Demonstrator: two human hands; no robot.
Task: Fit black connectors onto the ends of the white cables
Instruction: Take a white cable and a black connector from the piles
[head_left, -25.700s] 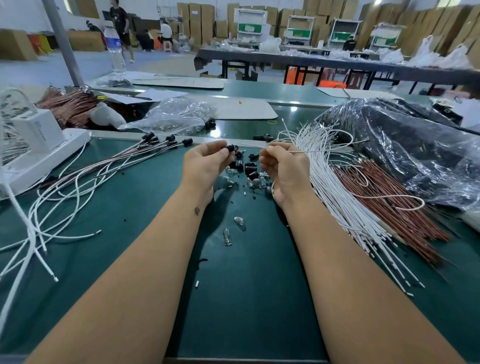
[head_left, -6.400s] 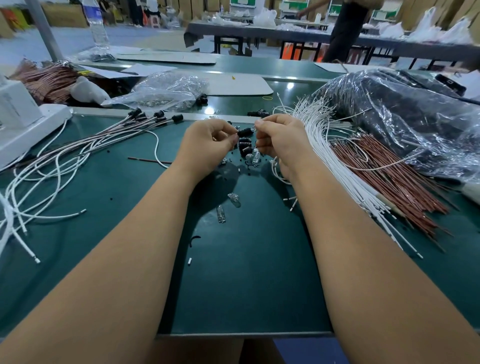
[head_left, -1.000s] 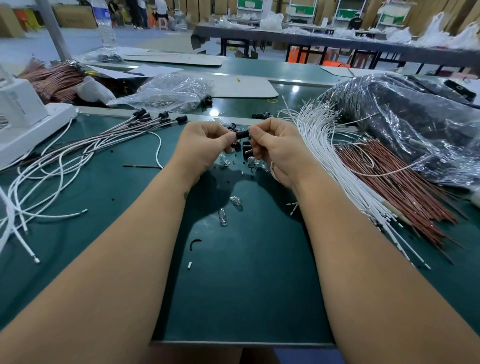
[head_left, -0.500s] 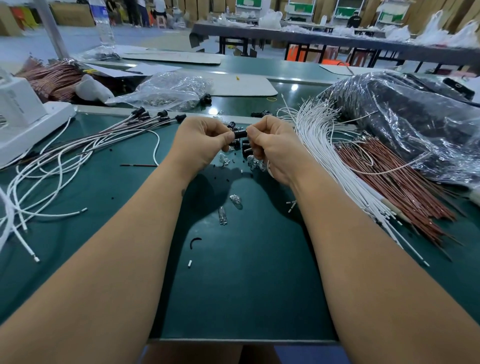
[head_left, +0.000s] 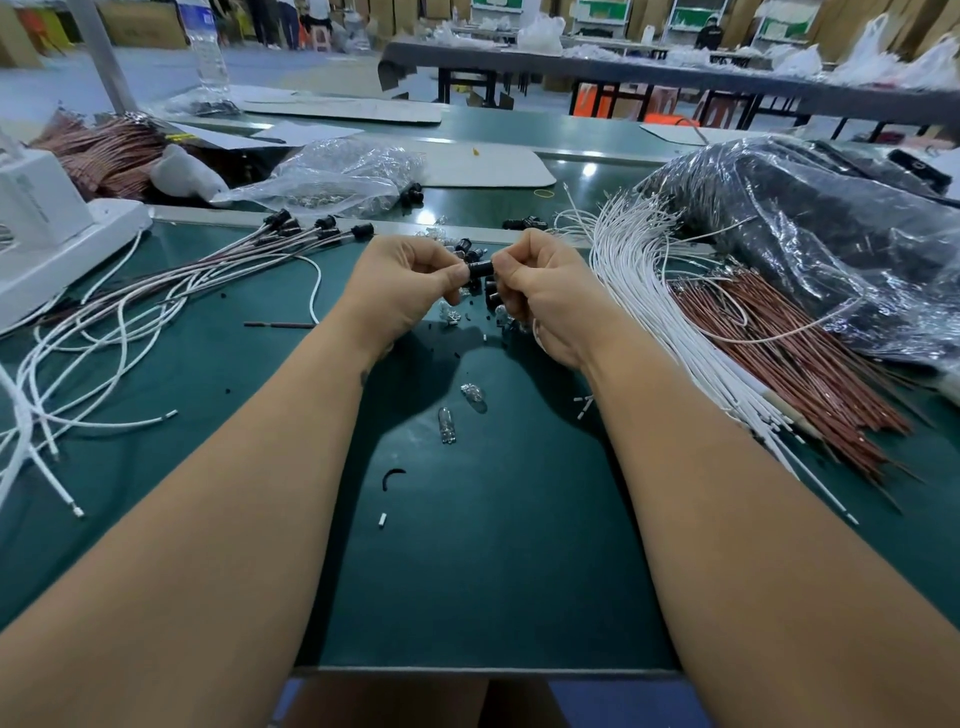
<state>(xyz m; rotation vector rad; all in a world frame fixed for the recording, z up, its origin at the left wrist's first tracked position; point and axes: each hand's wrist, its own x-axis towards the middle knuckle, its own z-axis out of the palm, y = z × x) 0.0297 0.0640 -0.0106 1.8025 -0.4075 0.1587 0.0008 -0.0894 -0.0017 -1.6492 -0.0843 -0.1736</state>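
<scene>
Both hands, the left hand (head_left: 410, 283) and the right hand (head_left: 540, 291), pinch one black connector (head_left: 479, 268); it should go on straight, pushed gently until snug.

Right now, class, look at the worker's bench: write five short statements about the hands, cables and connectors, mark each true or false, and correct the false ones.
1. Both hands pinch one black connector between them. True.
2. The finished cables with black ends lie to the person's right. False: they lie to the left; the bare white cables lie to the right.
3. Two small glass bulbs lie on the green mat between the forearms. True.
4. The left hand rests flat on the mat. False: it is raised, fingers curled on the connector.
5. The right hand has curled fingers. True.
</scene>
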